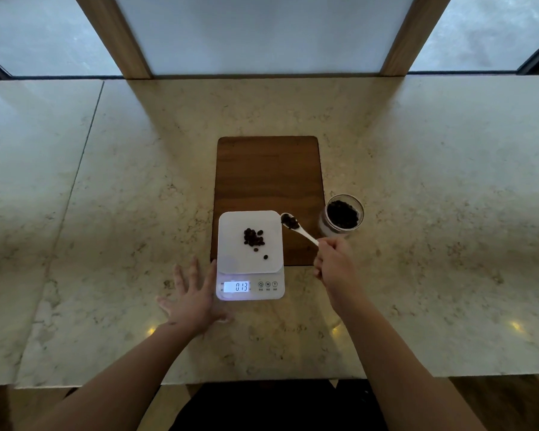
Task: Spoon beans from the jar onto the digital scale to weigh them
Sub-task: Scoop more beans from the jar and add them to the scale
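beans (290,221) fill the bowl of a white spoon (299,228) just off the scale's right edge, its handle pinched in the right hand (333,262). more dark, oval beans sit heaped on the white digital scale (231,244); the round glass jar (343,214) stands to the right. left hand (191,298) lies flat, fingers spread, on the marble counter (106,197) beside the scale.

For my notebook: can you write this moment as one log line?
right hand: holds white spoon of beans | white digital scale: small pile | left hand: open
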A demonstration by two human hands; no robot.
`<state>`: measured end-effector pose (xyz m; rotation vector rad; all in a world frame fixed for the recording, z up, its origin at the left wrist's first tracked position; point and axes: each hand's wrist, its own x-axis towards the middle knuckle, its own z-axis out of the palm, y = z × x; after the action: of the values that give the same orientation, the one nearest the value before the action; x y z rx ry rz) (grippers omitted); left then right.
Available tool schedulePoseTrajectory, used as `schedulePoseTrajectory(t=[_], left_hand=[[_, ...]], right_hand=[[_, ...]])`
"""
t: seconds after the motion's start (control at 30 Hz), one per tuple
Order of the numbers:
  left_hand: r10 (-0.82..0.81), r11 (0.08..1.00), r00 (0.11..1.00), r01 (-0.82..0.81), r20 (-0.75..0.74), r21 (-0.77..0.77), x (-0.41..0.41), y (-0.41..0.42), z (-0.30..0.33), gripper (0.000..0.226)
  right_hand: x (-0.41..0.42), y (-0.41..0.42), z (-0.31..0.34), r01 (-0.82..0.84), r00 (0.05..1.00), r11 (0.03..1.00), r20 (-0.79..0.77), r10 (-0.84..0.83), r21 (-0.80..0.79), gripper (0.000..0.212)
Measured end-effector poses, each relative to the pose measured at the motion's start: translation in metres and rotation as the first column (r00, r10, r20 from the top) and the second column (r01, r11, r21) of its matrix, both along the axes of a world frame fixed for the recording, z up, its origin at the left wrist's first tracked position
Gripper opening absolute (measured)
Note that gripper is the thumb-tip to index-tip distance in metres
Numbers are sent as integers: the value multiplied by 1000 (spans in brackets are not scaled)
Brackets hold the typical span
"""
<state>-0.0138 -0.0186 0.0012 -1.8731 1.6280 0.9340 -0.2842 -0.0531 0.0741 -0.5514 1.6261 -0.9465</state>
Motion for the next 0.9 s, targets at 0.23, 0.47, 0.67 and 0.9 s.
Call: schedulePoseTrajectory(t=[0.23,0.47,0.67,0.9], left_hand=[[1,1000,1000,-1,2,-3,0,0,-1,137],[9,1000,1000,-9,2,16,0,-2,-3,137],[17,1000,1000,-17,-6,24,0,-1,-6,135],[10,999,1000,-10,-4,45,0,-2,-5,135]], right_hand=[[33,15,-16,-175,981,981,-75,181,82,16],[40,14,-27,-181,979,974,-66,191,137,16],[34,-3,-36,-155,984,979,-64,164,129,15],[34,-11,-45,-148,974,985,-163,160,84,15]])
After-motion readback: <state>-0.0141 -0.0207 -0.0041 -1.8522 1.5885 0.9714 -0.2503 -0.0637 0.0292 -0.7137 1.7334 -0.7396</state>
